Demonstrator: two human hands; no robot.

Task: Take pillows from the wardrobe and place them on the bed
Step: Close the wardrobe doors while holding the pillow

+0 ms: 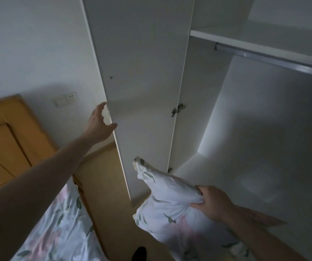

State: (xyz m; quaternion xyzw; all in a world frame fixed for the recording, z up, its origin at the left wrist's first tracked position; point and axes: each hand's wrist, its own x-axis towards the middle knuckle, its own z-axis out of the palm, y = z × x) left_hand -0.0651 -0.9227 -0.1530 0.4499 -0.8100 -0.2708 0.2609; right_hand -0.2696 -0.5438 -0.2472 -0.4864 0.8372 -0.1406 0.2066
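Note:
My right hand (210,201) grips a white pillow (167,204) with a green leaf and pink flower print, bunching its cloth; the pillow hangs low in front of the wardrobe opening. My left hand (99,125) reaches to the free edge of the open white wardrobe door (142,91), fingers spread around the edge, thumb on the inner face. The wardrobe interior (255,138) shows bare white walls and floor. The bed (60,228), covered in matching floral bedding, lies at lower left.
A wooden headboard (6,140) stands at left against the wall, with a wall switch and socket (64,98) above it. Inside the wardrobe are a shelf (255,37) and a metal hanging rail (283,62). Wooden floor runs between bed and wardrobe.

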